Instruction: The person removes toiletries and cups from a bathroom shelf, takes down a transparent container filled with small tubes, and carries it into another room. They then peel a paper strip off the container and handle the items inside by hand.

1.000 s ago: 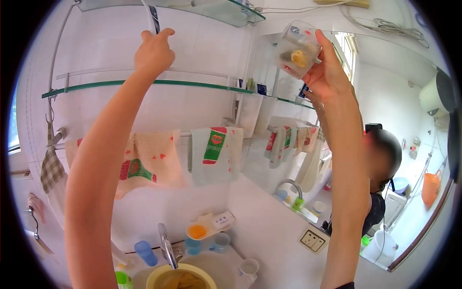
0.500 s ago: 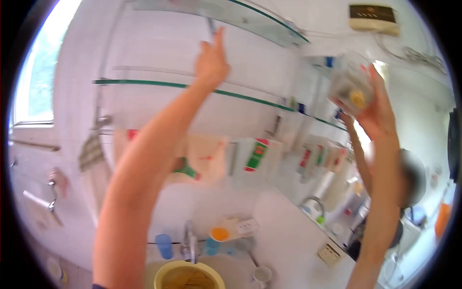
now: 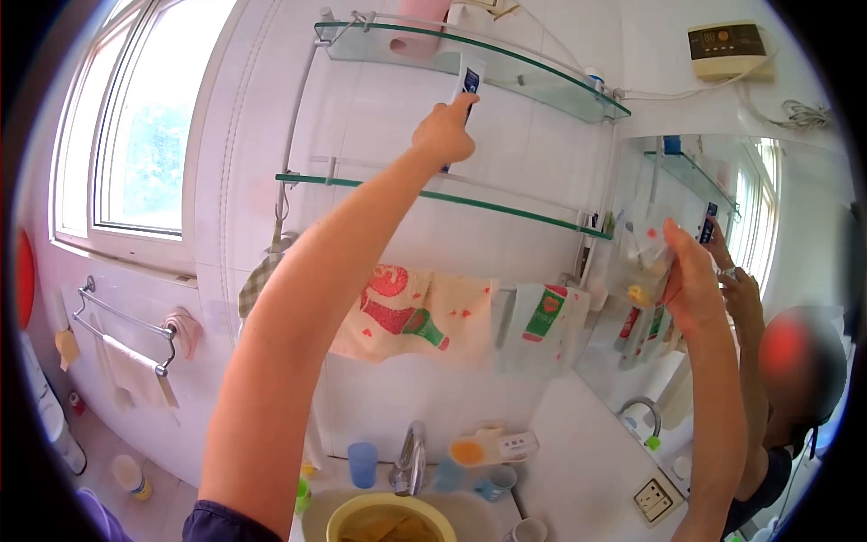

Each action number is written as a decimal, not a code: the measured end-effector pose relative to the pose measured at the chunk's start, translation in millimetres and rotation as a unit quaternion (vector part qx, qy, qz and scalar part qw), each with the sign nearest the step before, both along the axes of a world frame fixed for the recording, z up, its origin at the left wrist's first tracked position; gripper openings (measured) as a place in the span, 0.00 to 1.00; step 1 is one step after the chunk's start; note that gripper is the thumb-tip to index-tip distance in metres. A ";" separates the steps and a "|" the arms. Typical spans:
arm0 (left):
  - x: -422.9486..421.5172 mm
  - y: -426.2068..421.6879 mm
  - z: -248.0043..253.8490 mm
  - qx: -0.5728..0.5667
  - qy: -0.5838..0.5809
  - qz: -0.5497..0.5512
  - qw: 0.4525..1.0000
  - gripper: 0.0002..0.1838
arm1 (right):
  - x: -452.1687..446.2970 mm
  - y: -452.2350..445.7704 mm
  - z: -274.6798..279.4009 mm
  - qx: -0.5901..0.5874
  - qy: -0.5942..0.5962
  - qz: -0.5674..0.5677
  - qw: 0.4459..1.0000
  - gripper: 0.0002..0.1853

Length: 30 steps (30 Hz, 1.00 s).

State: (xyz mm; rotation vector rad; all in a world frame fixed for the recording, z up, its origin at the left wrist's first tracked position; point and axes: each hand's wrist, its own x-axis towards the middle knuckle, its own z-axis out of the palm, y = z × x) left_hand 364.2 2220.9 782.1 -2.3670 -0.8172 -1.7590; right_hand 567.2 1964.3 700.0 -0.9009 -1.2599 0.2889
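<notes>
My left hand (image 3: 444, 134) is raised between the two glass shelves, its fingers closed around a white and dark blue toothpaste tube (image 3: 470, 74). The tube stands roughly upright, its upper end close to the front of the upper glass shelf (image 3: 542, 79). On the right, my right hand (image 3: 692, 282) grips a clear plastic container (image 3: 639, 264) from its side, in front of the mirror. A small yellow thing shows inside the container; its other contents are too blurred to name. Below the left hand runs the lower glass shelf (image 3: 506, 210).
A pink rolled item (image 3: 421, 32) lies on the upper shelf. Printed towels (image 3: 470, 312) hang under the shelves. Below are a faucet (image 3: 411, 456), a blue cup (image 3: 363, 463) and a yellow basin (image 3: 390, 519) in the sink. The mirror (image 3: 804, 208) reflects the person.
The view has shifted left. The toothpaste tube in my left hand now shows clearly near the upper shelf. My right hand, with the container, sits lower in view.
</notes>
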 end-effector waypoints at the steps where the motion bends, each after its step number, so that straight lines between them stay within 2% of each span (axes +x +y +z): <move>1: -4.9 7.4 1.7 -0.003 0.009 -0.031 0.999 0.36 | 1.0 0.6 -6.7 -0.010 -0.004 0.002 1.000 0.18; 6: -14.8 0.3 4.5 -0.047 0.035 -0.085 0.995 0.37 | 4.4 0.4 -31.1 -0.045 0.002 -0.012 0.999 0.17; 8: -15.0 6.4 1.4 -0.046 0.002 -0.164 0.985 0.37 | 8.2 -3.2 -38.3 -0.050 0.008 -0.027 0.998 0.16; 12: -16.8 -4.7 0.3 -0.062 0.007 -0.149 0.987 0.38 | 11.0 -12.1 -47.8 -0.051 0.019 -0.046 0.997 0.16; 18: -10.1 -8.8 1.6 -0.079 -0.004 -0.069 0.994 0.33 | 33.0 -17.3 -63.6 -0.027 0.032 -0.043 0.998 0.16; 19: -8.9 -8.8 -0.9 -0.017 0.005 -0.033 0.999 0.31 | 37.1 -18.5 -66.5 -0.028 0.024 -0.038 0.999 0.17; 20: -8.8 11.5 0.6 0.119 0.023 -0.005 0.993 0.33 | 38.2 -18.5 -70.2 -0.023 0.037 -0.040 0.998 0.18; 22: -13.1 27.6 6.8 0.194 0.047 0.071 0.977 0.36 | 37.5 -15.6 -78.2 -0.016 0.061 -0.044 0.997 0.19; 24: -16.3 -13.8 6.1 0.023 0.040 0.055 0.997 0.39 | 43.3 -12.3 -86.8 -0.023 0.064 -0.034 0.997 0.20; 26: -18.7 -18.5 6.0 0.039 0.033 0.049 0.997 0.45 | 50.1 -7.7 -95.6 -0.028 0.068 -0.022 0.997 0.21; 30: -20.1 -15.0 8.6 0.024 0.027 0.047 0.998 0.48 | 56.2 2.1 -109.9 -0.033 0.080 -0.012 0.996 0.20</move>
